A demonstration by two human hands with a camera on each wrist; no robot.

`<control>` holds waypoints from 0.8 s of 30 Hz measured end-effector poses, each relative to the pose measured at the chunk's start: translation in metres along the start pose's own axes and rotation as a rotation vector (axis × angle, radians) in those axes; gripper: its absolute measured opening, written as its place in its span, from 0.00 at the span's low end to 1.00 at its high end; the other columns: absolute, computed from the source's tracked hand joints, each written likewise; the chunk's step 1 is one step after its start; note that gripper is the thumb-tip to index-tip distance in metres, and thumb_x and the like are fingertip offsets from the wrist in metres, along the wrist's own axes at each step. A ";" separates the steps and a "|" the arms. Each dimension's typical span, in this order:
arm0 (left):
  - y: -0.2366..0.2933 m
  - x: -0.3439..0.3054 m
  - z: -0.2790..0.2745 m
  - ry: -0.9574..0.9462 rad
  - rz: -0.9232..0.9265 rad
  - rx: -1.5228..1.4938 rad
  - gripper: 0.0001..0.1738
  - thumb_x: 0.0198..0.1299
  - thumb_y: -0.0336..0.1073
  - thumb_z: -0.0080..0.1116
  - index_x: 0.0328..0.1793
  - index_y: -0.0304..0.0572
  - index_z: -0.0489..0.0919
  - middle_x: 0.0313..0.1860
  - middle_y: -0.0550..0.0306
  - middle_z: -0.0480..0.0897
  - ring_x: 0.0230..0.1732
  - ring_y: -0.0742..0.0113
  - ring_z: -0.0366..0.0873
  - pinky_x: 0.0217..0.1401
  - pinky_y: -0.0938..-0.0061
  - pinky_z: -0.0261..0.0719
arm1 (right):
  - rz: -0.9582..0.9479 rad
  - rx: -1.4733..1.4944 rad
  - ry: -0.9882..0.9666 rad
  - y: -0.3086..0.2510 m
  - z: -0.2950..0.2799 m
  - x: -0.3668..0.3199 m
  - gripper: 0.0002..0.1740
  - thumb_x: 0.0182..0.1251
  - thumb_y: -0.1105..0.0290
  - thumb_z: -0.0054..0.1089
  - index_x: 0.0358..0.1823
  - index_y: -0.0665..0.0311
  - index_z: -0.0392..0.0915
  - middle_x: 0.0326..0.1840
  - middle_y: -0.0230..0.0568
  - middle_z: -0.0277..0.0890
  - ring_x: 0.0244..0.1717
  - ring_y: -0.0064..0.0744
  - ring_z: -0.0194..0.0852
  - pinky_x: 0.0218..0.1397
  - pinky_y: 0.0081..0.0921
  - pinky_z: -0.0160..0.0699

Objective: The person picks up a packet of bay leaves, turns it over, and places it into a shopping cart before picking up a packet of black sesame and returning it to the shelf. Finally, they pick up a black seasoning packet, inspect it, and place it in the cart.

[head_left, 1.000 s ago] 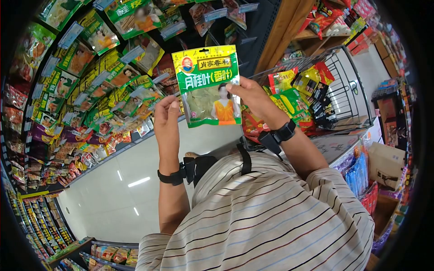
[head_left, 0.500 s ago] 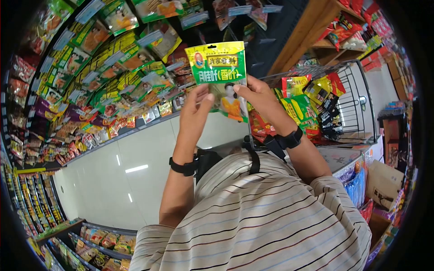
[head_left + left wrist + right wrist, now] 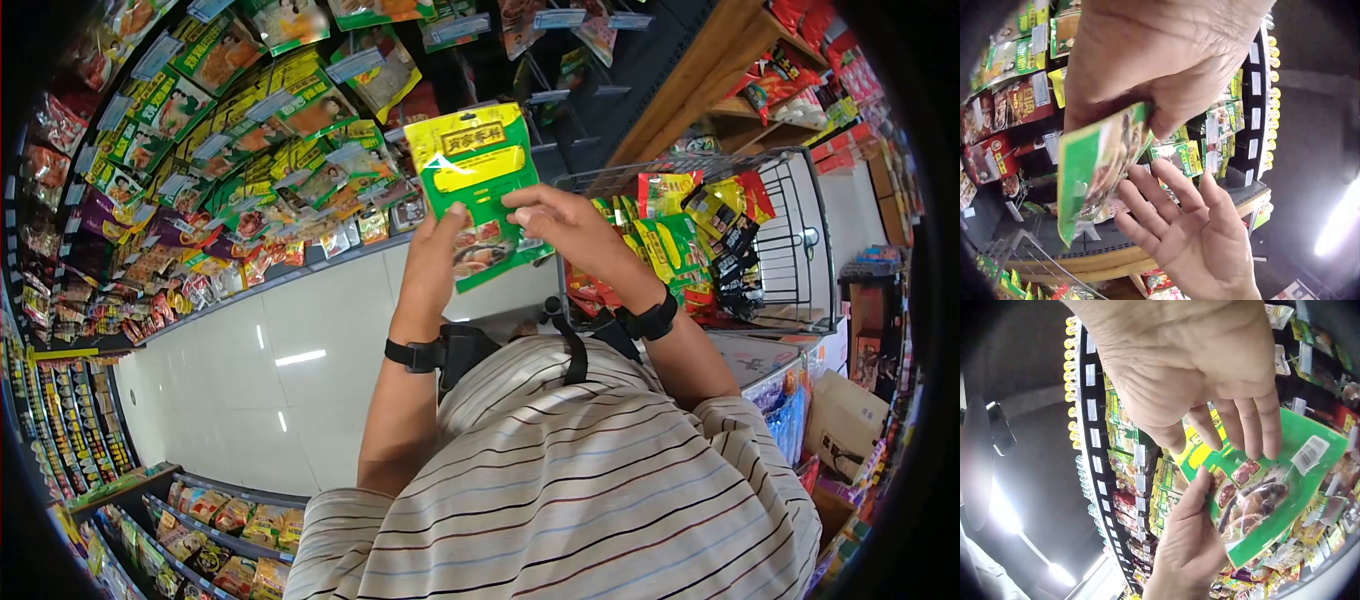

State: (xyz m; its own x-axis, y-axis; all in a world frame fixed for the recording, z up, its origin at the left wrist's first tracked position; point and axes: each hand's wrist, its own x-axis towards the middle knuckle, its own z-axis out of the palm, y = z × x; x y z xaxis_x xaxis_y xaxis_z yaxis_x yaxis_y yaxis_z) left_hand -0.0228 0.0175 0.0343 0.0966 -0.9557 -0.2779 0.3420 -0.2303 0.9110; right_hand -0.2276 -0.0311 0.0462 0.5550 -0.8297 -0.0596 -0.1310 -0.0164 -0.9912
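A flat yellow-and-green spice packet [image 3: 480, 185] is held upright in front of the person, its back with food pictures and a barcode [image 3: 1310, 455] turned to the person. My left hand [image 3: 430, 268] pinches its lower left edge, thumb [image 3: 1196, 490] on the printed back. My right hand [image 3: 578, 235] is beside its right edge, fingers extended toward it. In the left wrist view that right hand [image 3: 1194, 240] shows its palm, fingers spread, with nothing in its grasp. The right wrist view has its fingers [image 3: 1250, 428] overlapping the packet's upper part.
Racks of hanging spice packets [image 3: 240, 140] with price tags fill the left and front. At the right stands a wire shopping cart [image 3: 800, 235] holding several colourful packets [image 3: 670, 245]. Beyond it is a wooden shelf [image 3: 690, 75]. A cardboard box [image 3: 845, 420] sits at lower right.
The packet has turned from its front to its back. My left hand, earlier apart from it, now pinches it, while the right hand has let go. The view has shifted slightly.
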 end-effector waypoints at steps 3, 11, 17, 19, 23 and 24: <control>0.003 -0.003 -0.005 0.025 -0.015 -0.146 0.19 0.72 0.46 0.53 0.54 0.36 0.78 0.44 0.56 0.84 0.38 0.67 0.86 0.36 0.78 0.84 | -0.021 0.126 0.122 0.004 -0.006 0.003 0.15 0.77 0.65 0.53 0.56 0.67 0.78 0.52 0.36 0.80 0.54 0.26 0.79 0.54 0.25 0.79; -0.005 0.003 -0.030 -0.029 -0.022 -0.340 0.16 0.71 0.40 0.55 0.54 0.35 0.79 0.49 0.54 0.84 0.47 0.65 0.84 0.52 0.70 0.82 | -0.038 0.186 0.236 -0.002 -0.021 0.001 0.11 0.78 0.68 0.49 0.51 0.65 0.78 0.51 0.36 0.80 0.51 0.26 0.80 0.50 0.25 0.80; -0.017 0.008 -0.040 0.009 0.021 -0.291 0.15 0.69 0.40 0.57 0.51 0.35 0.81 0.45 0.58 0.84 0.47 0.71 0.81 0.53 0.75 0.77 | -0.046 0.163 0.204 0.001 -0.018 0.001 0.11 0.78 0.68 0.50 0.51 0.65 0.78 0.51 0.36 0.80 0.51 0.26 0.80 0.50 0.24 0.80; -0.017 0.008 -0.041 0.017 0.034 -0.268 0.15 0.69 0.40 0.57 0.51 0.35 0.81 0.45 0.59 0.84 0.48 0.73 0.79 0.54 0.76 0.75 | -0.032 0.174 0.205 0.001 -0.018 0.001 0.11 0.78 0.68 0.50 0.51 0.65 0.78 0.51 0.36 0.80 0.52 0.26 0.80 0.50 0.23 0.80; -0.013 0.003 -0.038 0.048 0.071 -0.209 0.15 0.69 0.41 0.57 0.51 0.36 0.81 0.46 0.60 0.84 0.48 0.73 0.79 0.53 0.76 0.75 | -0.018 0.133 0.215 0.000 -0.016 0.000 0.12 0.78 0.68 0.50 0.52 0.65 0.78 0.51 0.35 0.80 0.52 0.26 0.80 0.51 0.24 0.80; -0.014 0.003 -0.039 0.058 0.085 -0.186 0.15 0.70 0.41 0.56 0.51 0.36 0.81 0.47 0.58 0.84 0.48 0.71 0.81 0.53 0.75 0.77 | -0.017 0.130 0.212 -0.003 -0.015 0.000 0.12 0.78 0.67 0.50 0.53 0.65 0.78 0.51 0.35 0.80 0.52 0.26 0.80 0.51 0.24 0.80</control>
State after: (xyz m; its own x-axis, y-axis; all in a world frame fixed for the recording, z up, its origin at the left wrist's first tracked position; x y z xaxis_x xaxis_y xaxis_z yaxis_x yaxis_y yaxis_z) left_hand 0.0088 0.0251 0.0087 0.1846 -0.9569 -0.2244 0.4961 -0.1064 0.8617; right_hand -0.2394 -0.0393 0.0512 0.3697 -0.9287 -0.0299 -0.0087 0.0287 -0.9996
